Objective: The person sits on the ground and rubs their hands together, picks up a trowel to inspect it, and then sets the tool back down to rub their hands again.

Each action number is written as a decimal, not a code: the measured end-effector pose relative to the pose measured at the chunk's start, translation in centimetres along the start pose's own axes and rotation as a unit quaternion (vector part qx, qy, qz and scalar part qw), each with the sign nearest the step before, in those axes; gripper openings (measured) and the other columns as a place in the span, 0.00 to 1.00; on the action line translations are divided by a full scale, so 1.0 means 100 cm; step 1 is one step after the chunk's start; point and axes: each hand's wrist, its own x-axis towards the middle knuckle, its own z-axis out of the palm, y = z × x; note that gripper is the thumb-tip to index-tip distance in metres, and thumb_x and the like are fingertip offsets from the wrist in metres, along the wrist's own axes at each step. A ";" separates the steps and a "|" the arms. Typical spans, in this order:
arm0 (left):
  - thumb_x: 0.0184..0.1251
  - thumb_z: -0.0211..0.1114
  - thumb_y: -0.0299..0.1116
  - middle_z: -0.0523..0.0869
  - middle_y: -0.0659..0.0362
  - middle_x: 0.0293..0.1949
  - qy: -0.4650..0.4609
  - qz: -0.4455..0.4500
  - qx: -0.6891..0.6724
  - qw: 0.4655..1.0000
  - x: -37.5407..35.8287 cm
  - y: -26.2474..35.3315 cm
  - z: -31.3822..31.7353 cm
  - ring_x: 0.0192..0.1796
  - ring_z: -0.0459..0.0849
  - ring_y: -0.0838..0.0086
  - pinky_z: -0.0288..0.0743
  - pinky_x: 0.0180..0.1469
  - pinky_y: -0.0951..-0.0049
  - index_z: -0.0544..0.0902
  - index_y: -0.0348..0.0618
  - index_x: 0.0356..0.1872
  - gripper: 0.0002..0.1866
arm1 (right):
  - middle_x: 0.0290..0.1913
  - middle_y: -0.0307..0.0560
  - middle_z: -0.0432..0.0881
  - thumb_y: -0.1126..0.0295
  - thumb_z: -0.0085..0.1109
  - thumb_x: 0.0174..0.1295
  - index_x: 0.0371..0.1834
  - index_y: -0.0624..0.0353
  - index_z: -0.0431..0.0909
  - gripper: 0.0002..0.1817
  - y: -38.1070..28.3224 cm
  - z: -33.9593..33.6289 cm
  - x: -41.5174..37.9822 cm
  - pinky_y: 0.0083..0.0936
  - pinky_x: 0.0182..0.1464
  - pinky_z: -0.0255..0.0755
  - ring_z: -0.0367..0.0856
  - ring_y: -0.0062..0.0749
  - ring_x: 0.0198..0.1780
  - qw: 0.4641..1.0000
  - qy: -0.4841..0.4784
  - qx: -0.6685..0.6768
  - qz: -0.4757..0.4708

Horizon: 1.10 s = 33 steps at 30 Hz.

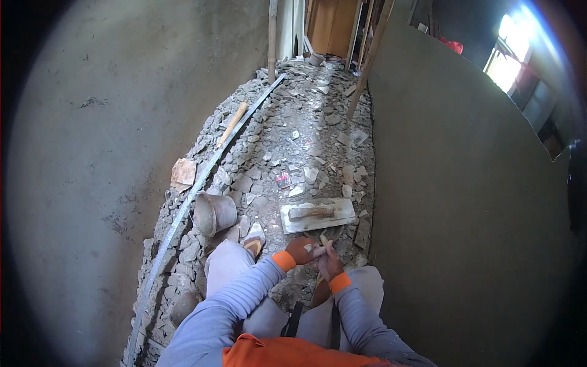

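1. Left hand (pixel 301 249): just short of the float's near edge, left of its middle. Fingers curled inward, meeting the other hand; cannot tell whether it grips anything.
2. Right hand (pixel 331 260): near side of the float, slightly right of its middle, a little farther back. Fingers look closed round a pale stub (pixel 324 240) pointing toward the float; its lower part is hidden among the fingers.
3. Float (pixel 342 219): flat on the rubble, straight ahead of both hands, touched by neither. Long axis crosswise, right end slightly farther off; handle (pixel 312 212) on top, running the same way. Left hand lies nearer.
4. Bucket (pixel 215 214): left of the float, tipped over; contents not readable.
5. Metal straightedge (pixel 210 168): beyond the bucket, left of the float, running away lengthwise; near end hard to follow.
6. Wooden pole (pixel 370 61): far beyond the float, to the right; top cut off by the frame.
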 end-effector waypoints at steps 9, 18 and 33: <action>0.67 0.61 0.42 0.77 0.55 0.26 0.046 0.063 -0.149 0.986 -0.001 0.024 -0.009 0.29 0.80 0.70 0.72 0.33 0.66 0.72 0.40 0.36 0.15 | 0.41 0.39 0.78 0.40 0.39 0.69 0.49 0.54 0.72 0.28 0.014 -0.021 0.013 0.27 0.43 0.70 0.77 0.29 0.45 0.998 -0.051 -0.016 -0.024; 0.72 0.52 0.38 0.79 0.55 0.29 -0.076 -0.062 -0.396 0.913 0.000 0.023 -0.008 0.24 0.80 0.74 0.75 0.23 0.73 0.65 0.40 0.49 0.14 | 0.28 0.38 0.73 0.38 0.39 0.67 0.29 0.55 0.72 0.30 -0.010 0.016 -0.005 0.27 0.40 0.66 0.72 0.29 0.33 0.998 -0.051 0.021 0.009; 0.72 0.54 0.37 0.82 0.55 0.25 -0.090 -0.158 -0.480 0.859 -0.005 0.031 -0.021 0.20 0.81 0.74 0.77 0.22 0.76 0.68 0.37 0.50 0.15 | 0.23 0.41 0.71 0.37 0.37 0.67 0.30 0.62 0.80 0.36 -0.003 0.007 -0.002 0.31 0.36 0.66 0.72 0.33 0.29 0.997 -0.063 0.044 -0.011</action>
